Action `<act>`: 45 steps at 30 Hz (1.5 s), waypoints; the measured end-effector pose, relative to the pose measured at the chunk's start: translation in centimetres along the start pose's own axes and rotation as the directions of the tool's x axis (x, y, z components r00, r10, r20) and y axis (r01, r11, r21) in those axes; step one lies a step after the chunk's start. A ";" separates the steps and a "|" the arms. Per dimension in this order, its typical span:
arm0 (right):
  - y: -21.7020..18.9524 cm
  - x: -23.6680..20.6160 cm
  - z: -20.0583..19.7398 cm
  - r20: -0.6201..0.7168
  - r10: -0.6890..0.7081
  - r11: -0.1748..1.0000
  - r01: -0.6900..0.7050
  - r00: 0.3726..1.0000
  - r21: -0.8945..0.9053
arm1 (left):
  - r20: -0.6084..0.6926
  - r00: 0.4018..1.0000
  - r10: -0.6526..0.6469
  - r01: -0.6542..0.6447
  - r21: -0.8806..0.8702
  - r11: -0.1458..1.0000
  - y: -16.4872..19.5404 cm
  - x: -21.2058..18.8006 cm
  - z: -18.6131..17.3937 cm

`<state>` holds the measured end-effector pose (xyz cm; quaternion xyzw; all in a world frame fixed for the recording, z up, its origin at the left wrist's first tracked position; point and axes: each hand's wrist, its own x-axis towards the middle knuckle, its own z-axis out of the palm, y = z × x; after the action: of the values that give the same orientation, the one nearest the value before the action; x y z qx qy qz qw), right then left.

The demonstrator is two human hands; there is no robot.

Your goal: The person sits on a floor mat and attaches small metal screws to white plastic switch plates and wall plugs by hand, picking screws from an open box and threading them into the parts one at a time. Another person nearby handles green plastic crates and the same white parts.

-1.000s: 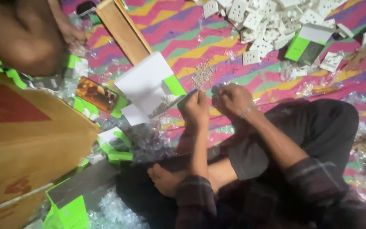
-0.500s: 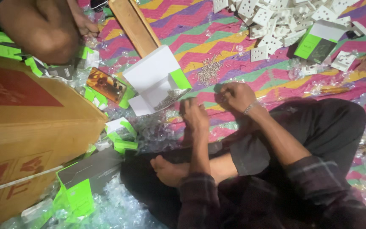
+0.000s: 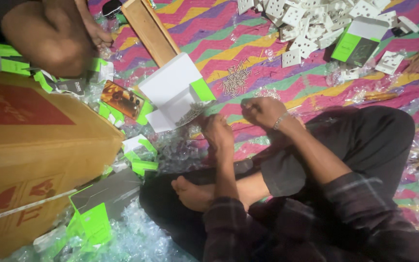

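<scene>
A: By the cardboard carton (image 3: 35,145), is the left hand (image 3: 217,134) gripping the white open box (image 3: 178,94)?
B: Touching its flap; grip unclear. Right hand (image 3: 263,111) is clenched. A nudge might scatter the small screws (image 3: 236,80).

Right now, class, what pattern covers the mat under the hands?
Zigzag stripes on the mat: pink, purple, yellow, green; head view.

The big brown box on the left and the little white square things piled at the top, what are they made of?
The big brown box looks like cardboard: matt tan faces, folded edges, red printing and a pale tape strip. The little white square pieces look like moulded plastic, smooth and slightly glossy, with holes and raised frames, though they are too small to be sure. The clear crinkly wrappers on the floor look like thin plastic film, since they glint.
</scene>
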<state>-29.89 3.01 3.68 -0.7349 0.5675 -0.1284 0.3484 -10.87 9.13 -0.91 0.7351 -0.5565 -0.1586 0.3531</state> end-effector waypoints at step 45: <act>1.4 -0.6 -1.4 -0.023 -0.074 0.992 0.076 0.997 0.103 | 0.366 0.920 -0.140 0.345 -0.584 0.735 3.0 -1.1 5.5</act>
<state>-32.01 2.91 3.91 -0.7355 0.5351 -0.1778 0.3757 -16.80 7.87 -2.79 0.6055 -0.4141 -0.4918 0.4691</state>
